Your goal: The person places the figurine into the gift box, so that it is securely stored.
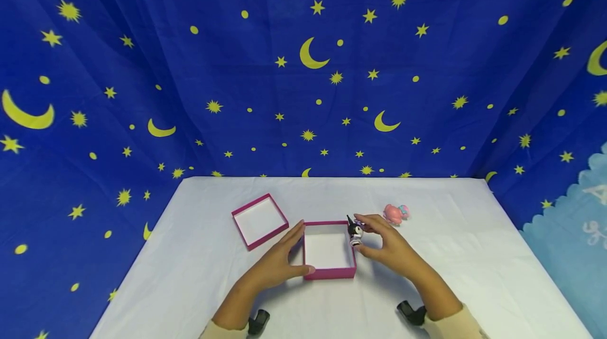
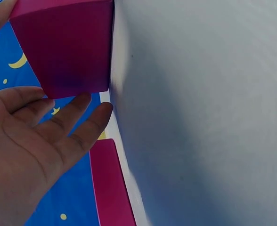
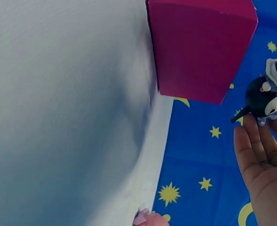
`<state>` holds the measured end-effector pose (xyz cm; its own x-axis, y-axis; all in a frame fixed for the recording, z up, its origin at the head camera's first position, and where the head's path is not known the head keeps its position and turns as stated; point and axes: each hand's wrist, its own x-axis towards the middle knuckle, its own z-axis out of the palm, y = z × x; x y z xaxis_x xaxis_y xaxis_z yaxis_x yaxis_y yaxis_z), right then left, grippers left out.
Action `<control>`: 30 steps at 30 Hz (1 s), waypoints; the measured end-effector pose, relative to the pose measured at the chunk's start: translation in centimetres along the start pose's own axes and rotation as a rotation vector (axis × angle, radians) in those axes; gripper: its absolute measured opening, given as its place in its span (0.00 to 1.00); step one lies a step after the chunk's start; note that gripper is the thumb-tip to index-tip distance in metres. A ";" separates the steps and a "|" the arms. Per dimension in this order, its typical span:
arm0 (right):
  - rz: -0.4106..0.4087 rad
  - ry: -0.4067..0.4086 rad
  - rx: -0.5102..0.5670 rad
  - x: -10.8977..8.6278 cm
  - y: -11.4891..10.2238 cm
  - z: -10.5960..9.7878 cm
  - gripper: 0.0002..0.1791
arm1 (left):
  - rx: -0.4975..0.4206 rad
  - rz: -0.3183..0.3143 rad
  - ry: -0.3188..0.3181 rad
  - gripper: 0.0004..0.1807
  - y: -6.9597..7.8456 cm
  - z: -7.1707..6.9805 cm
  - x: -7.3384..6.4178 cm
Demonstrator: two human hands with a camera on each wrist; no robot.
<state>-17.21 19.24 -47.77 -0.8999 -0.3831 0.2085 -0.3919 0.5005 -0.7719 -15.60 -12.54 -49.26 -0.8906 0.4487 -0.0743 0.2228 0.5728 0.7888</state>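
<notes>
A magenta box with a white inside stands without its lid on the white table. My left hand holds it at the left side, thumb at the front corner and fingers at the back; the left wrist view shows those fingers along the magenta wall. Just over the box's right rim, my right hand pinches a small figurine with a black pointed hood, a white face and a pale outfit. In the right wrist view the figurine is upside down between thumb and fingertips, beside the box wall.
The magenta lid lies with its white inside up, behind and left of the box. A pink figurine with a blue detail lies at the back right of the white table. A blue star-patterned curtain hangs behind and at the sides.
</notes>
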 end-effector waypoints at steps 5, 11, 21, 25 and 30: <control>0.017 -0.017 -0.004 0.1 -0.5 0.5 0.36 | 0.001 0.010 0.000 0.57 0.1 0.0 0.1; -0.039 -0.036 -0.049 0.2 -0.9 0.9 0.36 | 0.000 0.013 0.003 0.57 0.2 0.1 0.2; -0.077 -0.052 -0.080 0.6 -1.1 1.6 0.36 | 0.005 0.004 0.004 0.57 0.3 0.2 0.2; -0.079 -0.078 -0.066 0.9 -1.1 1.9 0.36 | 0.003 0.004 0.003 0.57 0.3 0.2 0.3; -0.086 -0.090 -0.075 1.3 -1.5 2.1 0.36 | -0.009 0.007 0.003 0.56 0.4 0.2 0.2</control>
<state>-17.35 16.33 -47.58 -0.8429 -0.4932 0.2150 -0.4831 0.5179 -0.7059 -15.67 -12.11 -49.09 -0.8903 0.4504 -0.0669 0.2252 0.5634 0.7949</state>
